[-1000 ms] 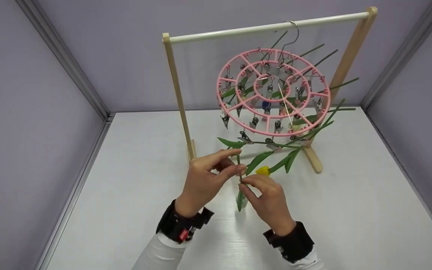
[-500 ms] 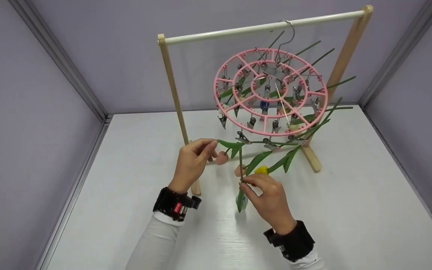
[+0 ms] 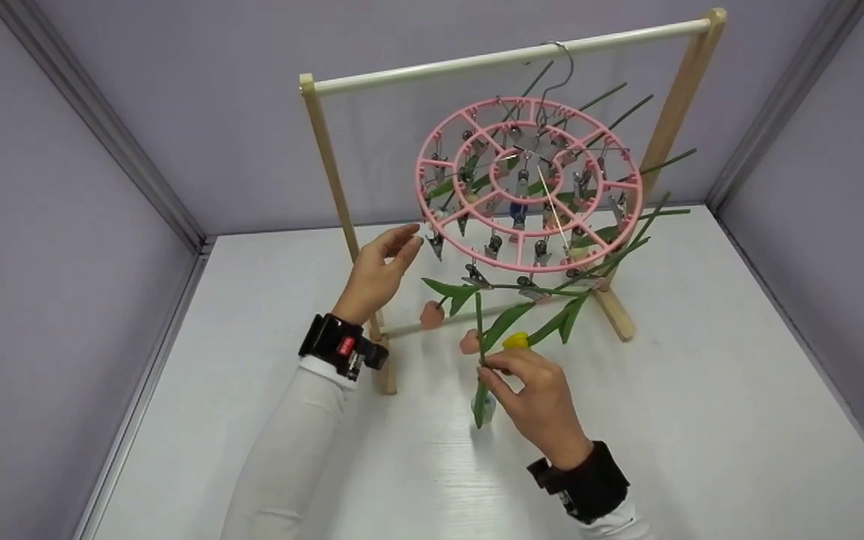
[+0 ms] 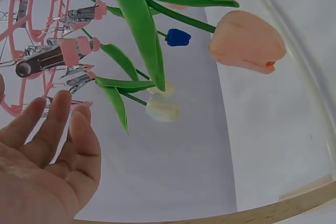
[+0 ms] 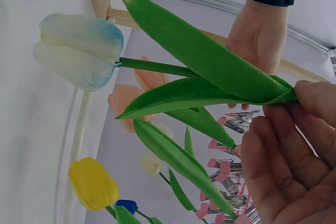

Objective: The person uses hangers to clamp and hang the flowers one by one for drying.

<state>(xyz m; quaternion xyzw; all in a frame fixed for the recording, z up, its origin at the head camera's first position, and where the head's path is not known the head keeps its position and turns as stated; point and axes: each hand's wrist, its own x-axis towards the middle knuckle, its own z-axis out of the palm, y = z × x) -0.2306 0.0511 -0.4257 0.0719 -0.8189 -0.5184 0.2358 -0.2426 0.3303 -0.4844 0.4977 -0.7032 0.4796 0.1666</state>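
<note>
Hanging bloom-down from the right hand (image 3: pixel 533 397), the tulip stem (image 3: pixel 479 330) is running upright, pinched at mid-length. The left hand (image 3: pixel 378 271), fingers loose and gripping nothing, is reaching for a clip (image 3: pixel 436 246) on the pink hanger (image 3: pixel 477 259), up and left of that pinch

I am looking at a pink round hanger (image 3: pixel 528 184) with shiny silver clips (image 4: pixel 39 61). I am holding a tulip (image 5: pixel 79 50) that is showing white with a bit of blue, on a green stem (image 3: pixel 479 330). Peach (image 4: pixel 247 40), yellow (image 5: pixel 93 183) and dark blue (image 4: pixel 176 37) tulips are hanging with green leaves. The rack (image 3: pixel 327 157) is looking light brown, the table (image 3: pixel 702 390) white, the walls (image 3: pixel 64 225) soft purple.
</note>
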